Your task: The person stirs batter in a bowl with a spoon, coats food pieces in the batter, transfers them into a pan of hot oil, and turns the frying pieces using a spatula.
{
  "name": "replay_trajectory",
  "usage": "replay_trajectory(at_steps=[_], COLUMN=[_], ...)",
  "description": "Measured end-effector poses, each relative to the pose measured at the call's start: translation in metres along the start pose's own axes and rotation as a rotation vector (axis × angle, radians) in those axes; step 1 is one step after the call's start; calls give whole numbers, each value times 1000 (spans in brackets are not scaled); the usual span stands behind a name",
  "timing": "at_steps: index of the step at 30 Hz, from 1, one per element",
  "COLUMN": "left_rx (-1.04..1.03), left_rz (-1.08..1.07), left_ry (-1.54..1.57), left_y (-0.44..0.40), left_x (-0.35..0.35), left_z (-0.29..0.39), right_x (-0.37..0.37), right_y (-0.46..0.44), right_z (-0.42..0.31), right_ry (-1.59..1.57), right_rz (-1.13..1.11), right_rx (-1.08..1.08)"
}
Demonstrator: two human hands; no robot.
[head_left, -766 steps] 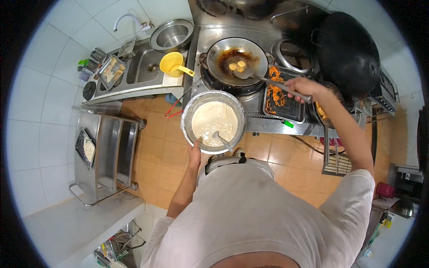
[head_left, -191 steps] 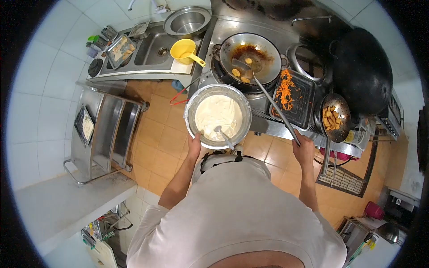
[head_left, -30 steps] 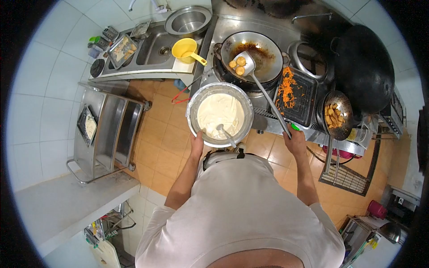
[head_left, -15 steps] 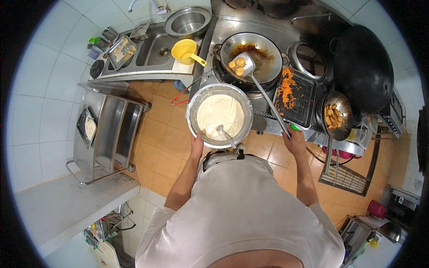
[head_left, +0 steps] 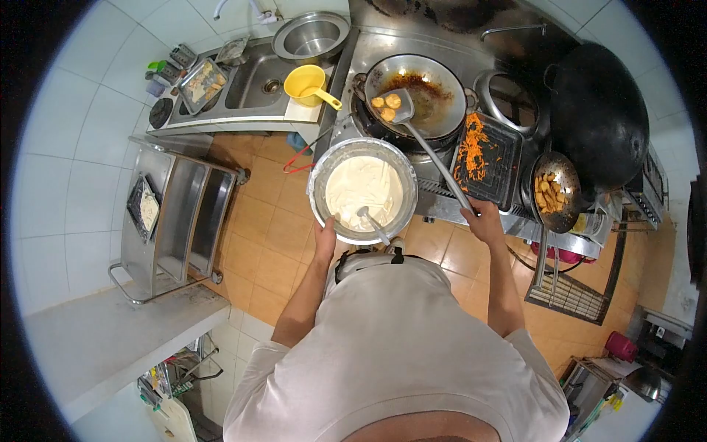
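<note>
My right hand (head_left: pixel 485 222) is closed round the long handle of a wok spatula (head_left: pixel 436 160). On the spatula's blade, over the left side of a wok (head_left: pixel 374 74), sit three round golden-brown fried pieces (head_left: pixel 387 107). Brown residue and some oil show inside the wok. My left hand (head_left: pixel 325 237) grips the near-left rim of a large metal bowl (head_left: pixel 318 177), its thumb over the edge. Thick cream-coloured batter (head_left: pixel 361 180) fills the bowl's bottom, and a spoon (head_left: pixel 374 225) leans in it against the near rim.
Right of the wok, a black tray (head_left: pixel 504 166) carries orange shreds. Beyond it are a strainer (head_left: pixel 563 188) with fried chunks and a large black wok (head_left: pixel 600 110). A yellow dipper (head_left: pixel 303 82) stands beside the sink (head_left: pixel 254 81). A metal trolley (head_left: pixel 151 221) is at left.
The spatula blade has shifted left over the wok, carrying the fried pieces. My right hand has moved slightly up and left. My left hand stays at the bowl.
</note>
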State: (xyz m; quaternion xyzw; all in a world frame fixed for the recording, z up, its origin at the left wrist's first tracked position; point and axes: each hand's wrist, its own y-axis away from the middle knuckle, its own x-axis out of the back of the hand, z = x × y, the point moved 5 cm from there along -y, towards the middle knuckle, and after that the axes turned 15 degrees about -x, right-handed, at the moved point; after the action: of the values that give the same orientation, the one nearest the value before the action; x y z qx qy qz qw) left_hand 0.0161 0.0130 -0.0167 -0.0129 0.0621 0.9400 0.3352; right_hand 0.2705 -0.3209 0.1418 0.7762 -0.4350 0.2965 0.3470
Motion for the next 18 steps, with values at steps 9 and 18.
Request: replay_trajectory(at_steps=[9, 18], left_rx=[26, 47], left_rz=[22, 48], left_ry=[7, 49], left_y=[1, 0], left_x=[-1, 1], left_z=[1, -10], right_x=[-8, 9], right_y=[-16, 2], right_z=[17, 15], right_ry=[-336, -385], right_rz=[-274, -252], right_rx=[-295, -341])
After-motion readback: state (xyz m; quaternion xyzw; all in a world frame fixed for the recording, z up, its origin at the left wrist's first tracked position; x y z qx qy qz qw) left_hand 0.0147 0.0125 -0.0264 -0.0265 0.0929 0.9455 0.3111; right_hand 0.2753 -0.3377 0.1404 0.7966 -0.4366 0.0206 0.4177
